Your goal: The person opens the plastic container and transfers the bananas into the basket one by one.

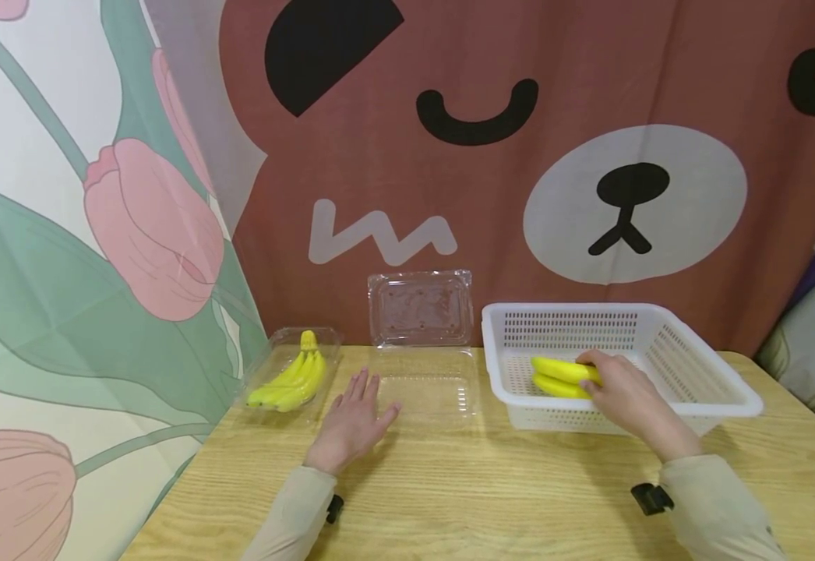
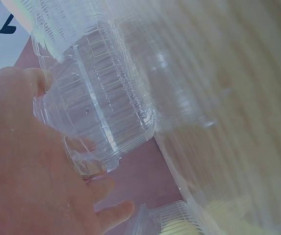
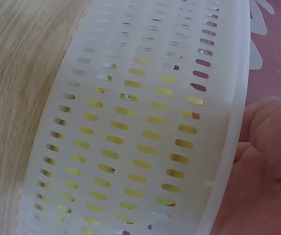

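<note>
In the head view my right hand (image 1: 628,397) reaches over the front rim of a white plastic basket (image 1: 726,399) and grips yellow bananas (image 1: 563,369) at their right end. The basket's wall hides the fingers in the right wrist view, where yellow shows through its slots (image 3: 113,139). My left hand (image 1: 350,421) has its fingers spread at the left edge of a clear plastic clamshell box (image 1: 421,399). That box stands with its lid (image 1: 420,308) raised at the back. The same box (image 2: 98,93) lies beyond the fingers in the left wrist view.
Left of my left hand, a second clear box (image 1: 330,343) holds a bunch of bananas (image 1: 300,382). Everything stands on a wooden table (image 1: 478,491). A printed bear curtain (image 1: 351,164) hangs right behind it, and a tulip-patterned cloth (image 1: 36,312) hangs at the left.
</note>
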A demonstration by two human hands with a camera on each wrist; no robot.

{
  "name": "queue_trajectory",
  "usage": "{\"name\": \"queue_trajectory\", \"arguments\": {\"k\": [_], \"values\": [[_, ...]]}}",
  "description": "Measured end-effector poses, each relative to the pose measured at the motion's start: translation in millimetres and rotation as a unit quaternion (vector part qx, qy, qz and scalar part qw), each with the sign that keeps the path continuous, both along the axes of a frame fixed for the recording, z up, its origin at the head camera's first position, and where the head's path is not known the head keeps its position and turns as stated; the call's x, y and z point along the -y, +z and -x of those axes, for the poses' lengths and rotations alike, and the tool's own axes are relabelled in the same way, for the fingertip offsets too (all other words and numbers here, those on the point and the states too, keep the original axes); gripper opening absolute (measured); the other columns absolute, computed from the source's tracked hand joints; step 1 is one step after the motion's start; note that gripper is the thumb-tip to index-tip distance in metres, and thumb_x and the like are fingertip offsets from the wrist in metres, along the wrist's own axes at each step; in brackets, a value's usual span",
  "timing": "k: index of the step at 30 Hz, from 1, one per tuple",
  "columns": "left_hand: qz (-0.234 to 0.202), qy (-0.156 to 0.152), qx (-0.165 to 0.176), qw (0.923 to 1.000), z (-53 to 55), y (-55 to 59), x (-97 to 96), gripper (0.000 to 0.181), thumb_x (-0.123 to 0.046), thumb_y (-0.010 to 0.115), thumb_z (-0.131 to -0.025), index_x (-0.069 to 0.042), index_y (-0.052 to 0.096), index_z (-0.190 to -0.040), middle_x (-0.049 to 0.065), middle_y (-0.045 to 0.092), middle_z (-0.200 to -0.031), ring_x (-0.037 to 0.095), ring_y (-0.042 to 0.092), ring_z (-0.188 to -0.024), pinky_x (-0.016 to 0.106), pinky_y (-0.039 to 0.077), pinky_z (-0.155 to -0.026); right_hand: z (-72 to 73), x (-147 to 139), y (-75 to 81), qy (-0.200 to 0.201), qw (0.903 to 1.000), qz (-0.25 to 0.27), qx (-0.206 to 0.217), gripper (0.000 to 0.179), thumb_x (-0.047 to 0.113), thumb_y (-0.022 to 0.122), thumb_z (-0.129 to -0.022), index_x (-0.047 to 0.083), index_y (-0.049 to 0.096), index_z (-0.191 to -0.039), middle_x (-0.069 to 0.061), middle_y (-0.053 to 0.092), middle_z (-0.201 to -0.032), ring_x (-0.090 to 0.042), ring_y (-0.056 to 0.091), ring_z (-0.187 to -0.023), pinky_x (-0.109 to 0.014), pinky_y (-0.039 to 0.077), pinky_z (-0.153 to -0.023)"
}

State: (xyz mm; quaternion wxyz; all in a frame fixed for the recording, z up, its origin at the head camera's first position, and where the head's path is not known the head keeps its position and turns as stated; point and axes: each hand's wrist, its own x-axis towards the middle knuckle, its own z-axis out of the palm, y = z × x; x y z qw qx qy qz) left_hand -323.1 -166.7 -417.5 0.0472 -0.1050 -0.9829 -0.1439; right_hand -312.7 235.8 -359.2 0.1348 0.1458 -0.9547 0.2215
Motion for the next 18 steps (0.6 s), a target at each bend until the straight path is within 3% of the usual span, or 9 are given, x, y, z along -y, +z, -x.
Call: {"name": "queue_trajectory", "arguments": {"k": [10,14,18], "values": [[-0.001,-0.001,0.002,1.0000,-1.1,2.3,-0.5,0.078,-0.058,0.036,-0.101,-0.002,0.026,-0.155,0.017,0.015,-0.161,0.034,0.014,-0.148,0.055,0.021,-0.115,0.3,-0.3,-0.1,0.000,1.0000,-0.001,0.004,0.032,0.000,0.066,-0.090,-0.009,0.057,-0.120,-0.023,0.064,-0.105,-0.027,0.056,-0.080,-0.047,0.049,-0.072],[-0.002,-0.001,0.001,1.0000,-1.4,2.2,-0.4,0.079,-0.060,0.035,-0.101,-0.002,0.027,-0.154,0.017,0.015,-0.161,0.034,0.014,-0.148,0.055,0.021,-0.115,0.0,0.0,-0.8,-0.003,1.0000,-0.001,0.008,0.035,0.003,0.066,-0.091,-0.009,0.057,-0.122,-0.028,0.061,-0.115,-0.040,0.058,-0.096,-0.056,0.049,-0.081],[-0.002,0.000,0.003,1.0000,-1.2,1.5,0.2,0.080,-0.061,0.034,-0.100,-0.002,0.027,-0.154,0.017,0.015,-0.161,0.034,0.014,-0.148,0.055,0.021,-0.115,0.5,0.9,-2.1,-0.012,0.9999,0.000,0.009,0.037,0.007,0.066,-0.092,-0.007,0.057,-0.125,-0.031,0.055,-0.126,-0.050,0.048,-0.114,-0.065,0.040,-0.092]]}}
